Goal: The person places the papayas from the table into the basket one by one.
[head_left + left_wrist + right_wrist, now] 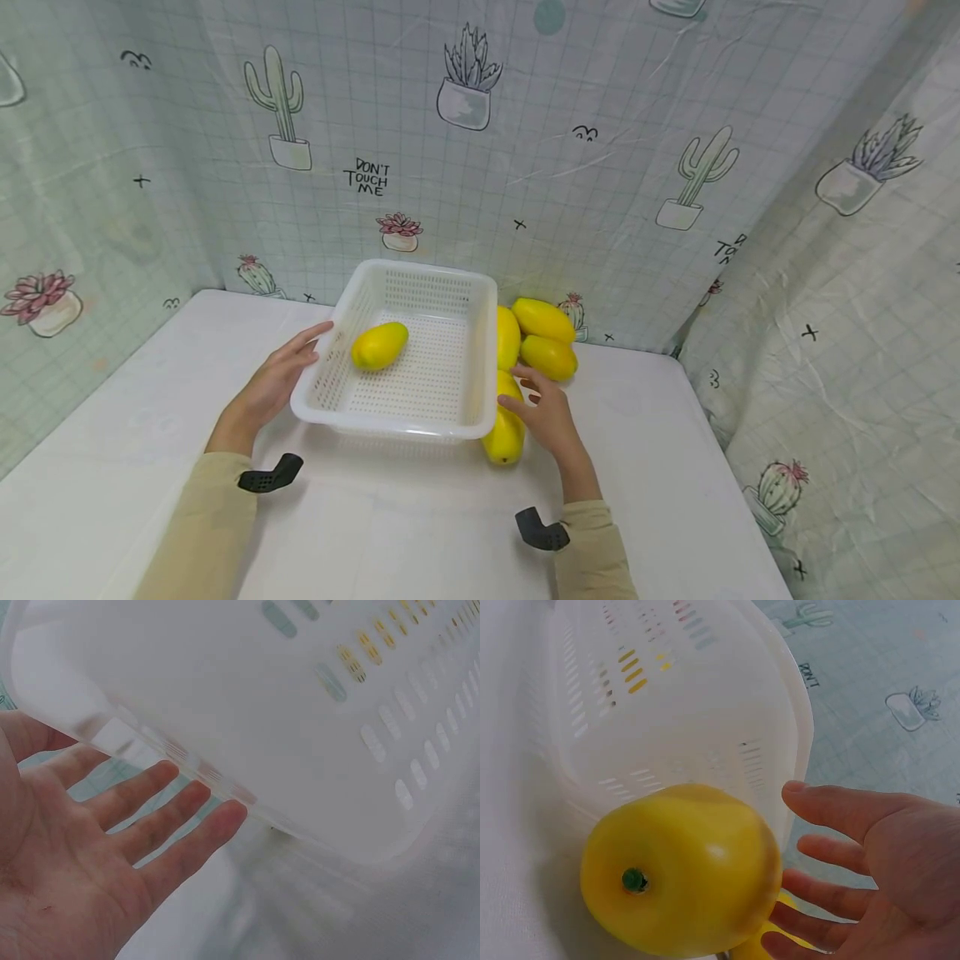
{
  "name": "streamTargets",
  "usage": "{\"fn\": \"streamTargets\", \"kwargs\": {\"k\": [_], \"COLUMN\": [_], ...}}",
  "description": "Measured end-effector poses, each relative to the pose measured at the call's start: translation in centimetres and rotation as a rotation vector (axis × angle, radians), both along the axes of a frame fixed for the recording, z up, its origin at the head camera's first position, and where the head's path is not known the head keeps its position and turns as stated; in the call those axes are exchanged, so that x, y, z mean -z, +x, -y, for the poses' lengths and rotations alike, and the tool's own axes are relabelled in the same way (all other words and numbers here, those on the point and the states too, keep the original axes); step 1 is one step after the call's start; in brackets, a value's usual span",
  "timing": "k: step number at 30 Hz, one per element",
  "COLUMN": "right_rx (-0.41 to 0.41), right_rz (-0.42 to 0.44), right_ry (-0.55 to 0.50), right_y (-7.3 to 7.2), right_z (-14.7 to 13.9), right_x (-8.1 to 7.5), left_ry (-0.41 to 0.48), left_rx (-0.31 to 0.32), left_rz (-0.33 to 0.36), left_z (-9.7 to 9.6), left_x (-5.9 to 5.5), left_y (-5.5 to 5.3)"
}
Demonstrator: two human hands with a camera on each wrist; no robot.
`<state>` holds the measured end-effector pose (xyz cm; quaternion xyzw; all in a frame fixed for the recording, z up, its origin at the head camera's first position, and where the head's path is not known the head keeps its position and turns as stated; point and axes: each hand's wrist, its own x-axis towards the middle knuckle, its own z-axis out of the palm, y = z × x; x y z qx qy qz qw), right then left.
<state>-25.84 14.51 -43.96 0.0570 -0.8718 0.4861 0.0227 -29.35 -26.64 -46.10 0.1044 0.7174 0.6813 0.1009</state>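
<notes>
Staged in a makeshift tabletop recording booth, screened on 3 sides by creased, cactus-print cloth (600, 67) lettered "DON'T TOUCH ME," around a white table (405, 533), with 2 black wrist-worn devices (277, 473) pointing to filming; impossible to place as home, lab or office.

The left arm (198, 525) reaches forward and slants inward; the left hand (274, 379) is spread, its fingers (166, 819) nearly straight and slightly apart. The right arm (596, 550) also reaches forward, angled inward. The right hand (546, 414) has its thumb (844, 808) extended, held apart from the loosely bent other fingers. In both wrist views the palm (71, 877) shows; the hands are bare and well apart.
</notes>
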Motion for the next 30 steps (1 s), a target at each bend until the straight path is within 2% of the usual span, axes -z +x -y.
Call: {"fn": "streamTargets", "kwargs": {"k": [17,30], "right_rx": [0.025,0.05], "right_rz": [0.075,0.188], "right_ry": [0.015,0.019], "right_y": [-0.1,-0.5], "right_z": [0.3,0.2], "right_x": [0.6,1.2], "left_ry": [-0.008,0.002], "left_rx": [-0.003,0.007], "left_rz": [-0.005,-0.003], "left_z": [0.0,0.1], "left_x": [0.1,0.0], "left_y": [0.0,-0.1]}}
